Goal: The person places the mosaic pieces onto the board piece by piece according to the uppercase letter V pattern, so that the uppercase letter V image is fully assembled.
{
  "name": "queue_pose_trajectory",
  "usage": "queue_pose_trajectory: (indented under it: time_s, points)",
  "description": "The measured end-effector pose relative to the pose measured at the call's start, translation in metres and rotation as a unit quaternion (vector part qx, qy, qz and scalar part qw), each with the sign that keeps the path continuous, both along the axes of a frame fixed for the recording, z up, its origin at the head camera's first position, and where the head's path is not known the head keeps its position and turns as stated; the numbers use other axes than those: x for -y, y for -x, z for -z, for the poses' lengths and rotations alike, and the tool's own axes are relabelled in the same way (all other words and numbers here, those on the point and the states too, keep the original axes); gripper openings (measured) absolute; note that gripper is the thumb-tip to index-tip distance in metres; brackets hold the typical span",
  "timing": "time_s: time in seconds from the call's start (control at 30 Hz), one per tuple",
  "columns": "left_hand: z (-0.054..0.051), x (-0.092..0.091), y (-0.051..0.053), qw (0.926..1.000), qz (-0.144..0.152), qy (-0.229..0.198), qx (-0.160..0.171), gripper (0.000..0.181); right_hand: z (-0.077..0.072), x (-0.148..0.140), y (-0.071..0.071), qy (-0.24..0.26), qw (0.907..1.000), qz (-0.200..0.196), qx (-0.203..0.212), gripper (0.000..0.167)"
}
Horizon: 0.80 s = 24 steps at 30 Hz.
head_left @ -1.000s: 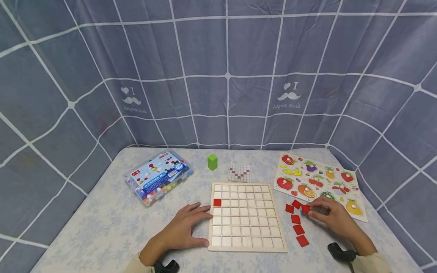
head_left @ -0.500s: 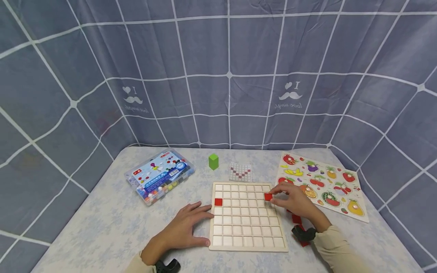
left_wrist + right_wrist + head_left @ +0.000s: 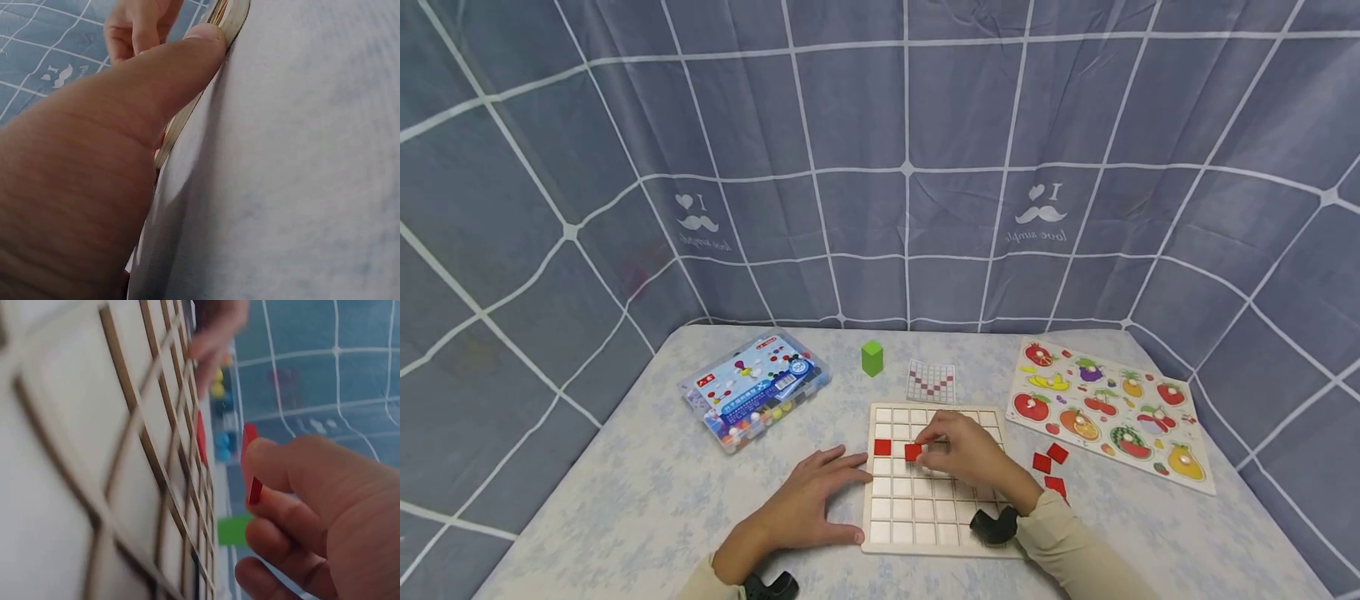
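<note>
A wooden grid board [image 3: 943,533] lies at the middle of the table, with one red tile [image 3: 882,447] in a cell near its left edge. My right hand [image 3: 972,454] pinches another red tile [image 3: 912,452] between thumb and fingers over the board; in the right wrist view this tile [image 3: 249,464] is held clear of the grid. My left hand [image 3: 808,504] rests at the board's left edge, fingers spread, and its thumb [image 3: 181,69] touches the rim in the left wrist view.
Several loose red tiles [image 3: 1042,462] lie right of the board, partly hidden by my right arm. Behind the board are a small pattern card [image 3: 931,382] and a green block [image 3: 872,358]. A plastic case [image 3: 756,390] stands back left, a fruit puzzle [image 3: 1108,408] back right.
My right hand has moved left from the loose tiles to above the board, carrying one red tile. My left hand has stayed at the board's edge.
</note>
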<state>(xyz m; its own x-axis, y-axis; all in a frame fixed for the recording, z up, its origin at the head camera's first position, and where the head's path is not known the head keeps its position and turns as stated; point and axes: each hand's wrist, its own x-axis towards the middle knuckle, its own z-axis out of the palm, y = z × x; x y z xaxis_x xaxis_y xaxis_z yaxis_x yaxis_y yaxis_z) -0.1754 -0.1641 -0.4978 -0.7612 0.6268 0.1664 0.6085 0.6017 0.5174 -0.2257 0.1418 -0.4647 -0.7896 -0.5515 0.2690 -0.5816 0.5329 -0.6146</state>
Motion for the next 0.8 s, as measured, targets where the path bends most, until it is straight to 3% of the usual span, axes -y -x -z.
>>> queue_pose_trajectory:
  time_s: [0.2,0.5,0.8]
  points:
    - [-0.001,0.0,-0.002,0.9999,0.0,-0.001,-0.011,0.07,0.009,0.012,-0.004,-0.009,0.9999,-0.012,0.005,0.014]
    - [0.0,0.001,0.0,0.9999,0.0,-0.006,-0.012,0.068,0.016,0.016,-0.001,-0.016,0.9992,-0.012,-0.034,0.016]
    - [0.0,0.001,-0.001,1.0,0.0,-0.004,-0.001,0.069,0.021,0.015,-0.003,-0.023,0.9994,-0.007,-0.024,0.014]
